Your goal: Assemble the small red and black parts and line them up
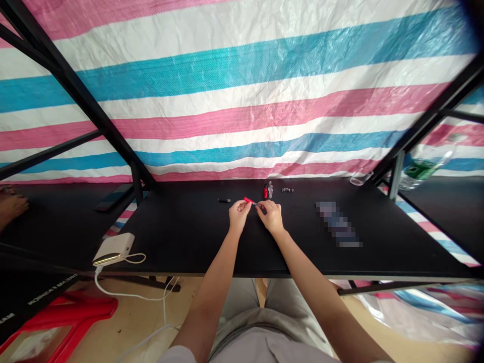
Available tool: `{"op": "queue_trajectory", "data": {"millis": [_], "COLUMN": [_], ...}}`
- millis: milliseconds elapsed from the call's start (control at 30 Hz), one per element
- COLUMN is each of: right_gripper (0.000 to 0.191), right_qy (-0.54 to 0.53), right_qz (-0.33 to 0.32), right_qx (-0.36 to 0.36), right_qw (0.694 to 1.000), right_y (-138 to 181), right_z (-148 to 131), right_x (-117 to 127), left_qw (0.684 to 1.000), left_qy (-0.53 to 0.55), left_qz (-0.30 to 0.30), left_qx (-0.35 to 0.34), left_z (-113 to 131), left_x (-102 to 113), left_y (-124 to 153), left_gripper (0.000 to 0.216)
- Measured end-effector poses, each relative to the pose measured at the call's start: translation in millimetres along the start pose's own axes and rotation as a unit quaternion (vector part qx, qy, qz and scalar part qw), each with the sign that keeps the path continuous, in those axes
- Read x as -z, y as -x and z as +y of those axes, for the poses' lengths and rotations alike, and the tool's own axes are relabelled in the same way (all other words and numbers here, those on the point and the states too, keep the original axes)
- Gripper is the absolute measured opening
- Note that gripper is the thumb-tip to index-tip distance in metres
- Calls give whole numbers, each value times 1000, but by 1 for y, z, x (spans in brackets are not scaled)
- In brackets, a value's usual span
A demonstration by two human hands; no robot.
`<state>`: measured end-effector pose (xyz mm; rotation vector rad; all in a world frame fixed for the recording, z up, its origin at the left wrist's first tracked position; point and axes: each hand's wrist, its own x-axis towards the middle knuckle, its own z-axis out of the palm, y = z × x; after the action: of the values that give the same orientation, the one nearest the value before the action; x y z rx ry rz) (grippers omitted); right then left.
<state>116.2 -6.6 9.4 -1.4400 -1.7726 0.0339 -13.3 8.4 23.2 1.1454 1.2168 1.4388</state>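
Note:
Over the black table, my left hand pinches the red end of a slim pen. The pen's other end, clear and dark, runs into the fingers of my right hand, which are closed on it; its tip is hidden there. To the left of my left hand lies a short black pen part. Just beyond my right hand are small red and black pieces beside several clear pieces. Several small dark coil-like pieces lie in a row to their right.
A blurred-out flat object lies on the table at right. A clear cup lies at the back right. At the left front edge sits a white box with a cable. Another person's hand shows far left.

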Motion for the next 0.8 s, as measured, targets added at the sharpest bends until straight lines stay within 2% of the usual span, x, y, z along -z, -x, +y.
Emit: {"op": "queue_trajectory", "data": {"millis": [167,267,333,533,800], "right_gripper": [14,16,17,17,16], "right_qy": [38,40,38,47,62], "right_qz": [35,71,84,63,43], "right_qx": [-77,-143,-184,-232,-241], "right_qw": [996,986,979,969,968], "right_y": [-1,-3,-6,-14,-18], "right_z": [6,16,25,42,46], "right_x": [-4,-4,-5,-8,-10], "left_qw": [999,999,994,936,880], "left_qy": [-3,-27,-88,-307,-445], "left_qz": [40,29,12,-54,-71], "left_qx": [-5,-35,-69,-163,-152], "left_z": [-5,-11,-16,-16,-13], "left_x": [2,3,1,-22,-55], "left_y": [-3,-6,-7,-14,-31], "left_gripper": [32,29,24,9,12]}}
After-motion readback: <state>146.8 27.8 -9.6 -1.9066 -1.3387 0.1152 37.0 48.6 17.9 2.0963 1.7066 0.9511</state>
